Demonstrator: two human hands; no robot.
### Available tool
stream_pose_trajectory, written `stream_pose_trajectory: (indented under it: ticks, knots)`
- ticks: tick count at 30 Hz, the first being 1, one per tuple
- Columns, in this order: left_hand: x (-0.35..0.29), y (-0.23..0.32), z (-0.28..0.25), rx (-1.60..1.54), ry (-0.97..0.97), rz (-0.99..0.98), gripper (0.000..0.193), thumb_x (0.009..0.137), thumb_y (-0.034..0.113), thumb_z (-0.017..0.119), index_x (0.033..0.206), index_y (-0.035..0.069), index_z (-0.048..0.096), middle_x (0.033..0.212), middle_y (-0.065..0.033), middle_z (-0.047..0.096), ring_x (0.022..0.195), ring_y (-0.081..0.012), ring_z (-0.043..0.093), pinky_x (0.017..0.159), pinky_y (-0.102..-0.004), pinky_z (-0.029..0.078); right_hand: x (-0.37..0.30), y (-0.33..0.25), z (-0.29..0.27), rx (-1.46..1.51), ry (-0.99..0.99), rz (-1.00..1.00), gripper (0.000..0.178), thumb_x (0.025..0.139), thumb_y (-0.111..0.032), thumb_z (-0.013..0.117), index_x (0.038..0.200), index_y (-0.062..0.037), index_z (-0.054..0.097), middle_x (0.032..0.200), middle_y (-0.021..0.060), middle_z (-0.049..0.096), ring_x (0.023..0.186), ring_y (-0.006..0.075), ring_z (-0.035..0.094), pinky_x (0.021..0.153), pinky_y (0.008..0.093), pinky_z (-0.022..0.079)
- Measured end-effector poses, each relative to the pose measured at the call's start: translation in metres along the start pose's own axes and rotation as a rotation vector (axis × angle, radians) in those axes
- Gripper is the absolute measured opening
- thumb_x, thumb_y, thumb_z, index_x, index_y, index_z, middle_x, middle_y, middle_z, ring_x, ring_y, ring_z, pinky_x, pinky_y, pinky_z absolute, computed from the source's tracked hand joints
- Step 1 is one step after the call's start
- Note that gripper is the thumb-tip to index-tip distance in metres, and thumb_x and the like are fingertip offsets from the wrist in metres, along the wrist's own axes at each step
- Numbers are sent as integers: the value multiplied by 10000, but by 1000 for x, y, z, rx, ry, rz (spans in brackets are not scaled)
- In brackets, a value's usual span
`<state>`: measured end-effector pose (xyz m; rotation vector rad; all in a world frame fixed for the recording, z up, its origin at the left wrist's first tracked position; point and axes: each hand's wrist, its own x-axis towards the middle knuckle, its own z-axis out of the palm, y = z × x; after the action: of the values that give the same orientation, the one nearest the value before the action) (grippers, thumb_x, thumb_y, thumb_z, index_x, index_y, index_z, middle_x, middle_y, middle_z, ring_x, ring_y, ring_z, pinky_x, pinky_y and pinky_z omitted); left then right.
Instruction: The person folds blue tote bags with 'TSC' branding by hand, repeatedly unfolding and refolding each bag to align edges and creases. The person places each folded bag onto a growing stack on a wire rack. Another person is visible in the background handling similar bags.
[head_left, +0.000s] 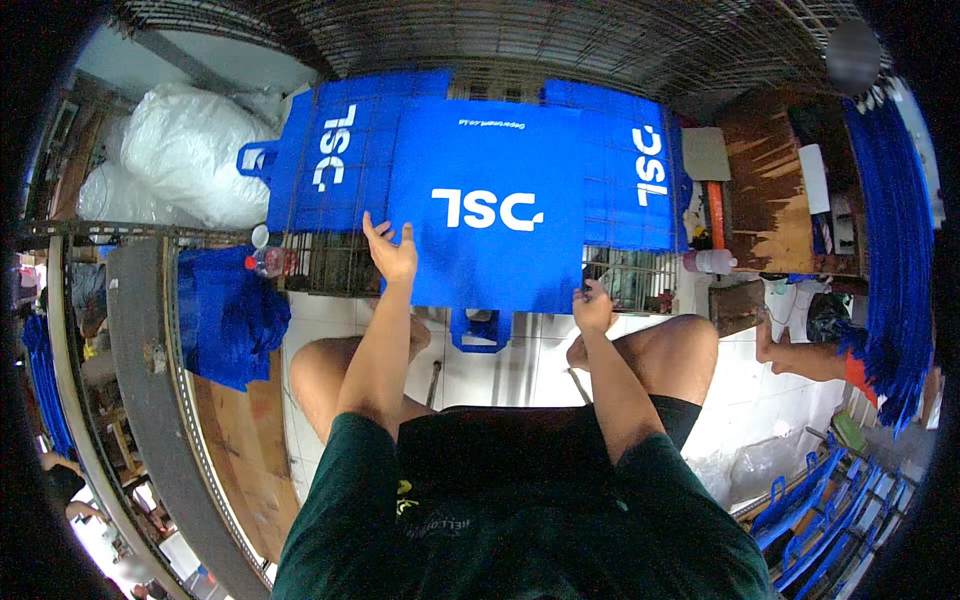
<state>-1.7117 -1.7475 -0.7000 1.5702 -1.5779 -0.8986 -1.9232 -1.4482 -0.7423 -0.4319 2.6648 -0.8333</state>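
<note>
Closest to the lens sit the person's dark green shirt (520,530) and black shorts, with both bare knees spread above a white tiled floor (500,375). Beyond them a wide wire-mesh rack (330,262) carries the work. Largest on it is a blue fabric bag (490,200) laid flat at the middle of the rack's near edge, its white logo facing up and a blue loop handle (478,335) hanging off that edge between the knees. Two more flat blue bags lie under it, one (330,150) spreading toward the rack's left end, the other (640,160) toward the right end. Off the rack's far left corner rests a bulging white plastic sack (185,150). A clear plastic bottle (270,262) with a red cap lies on the rack's near-left edge, just beside the left bag.

Left hand (392,250) rests on the top bag's left edge, fingers spread open and flat. Right hand (594,310) is closed, pinching the bag's near-right corner. Both hands are well apart, one at each side of the bag.
</note>
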Motion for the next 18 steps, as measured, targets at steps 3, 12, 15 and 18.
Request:
stream_pose_trajectory:
  ticks: [3,12,15,18]
  knots:
    - [1,59,-4,-280,-143,79,840,732,67,704,1391,103,185,1031,-157,545,867,-240,587,722,-350,481,5,-43,-28,87,-34,-28,310,770,-161,657,1059,-77,582,841,135,662,730,261,638,685,359,489]
    - [-75,176,-89,-446,-739,159,610,780,42,658,1316,60,366,922,-59,569,826,-123,541,763,-258,449,17,-88,-179,1054,-82,164,305,822,-158,627,1113,-108,551,873,54,611,680,135,606,583,255,468]
    - [-151,203,-136,-411,-1005,81,595,769,63,647,1291,30,365,938,-34,540,864,-113,515,754,-244,438,6,-91,-263,1004,-31,-5,286,826,-138,621,1102,-95,560,852,33,608,690,129,600,569,247,454]
    - [-205,163,-148,-437,-1185,-22,539,793,86,647,1261,35,385,915,-50,587,783,-132,550,730,-274,458,8,-94,-355,988,47,-286,274,834,-120,612,1099,-74,558,854,36,607,706,121,600,573,237,456]
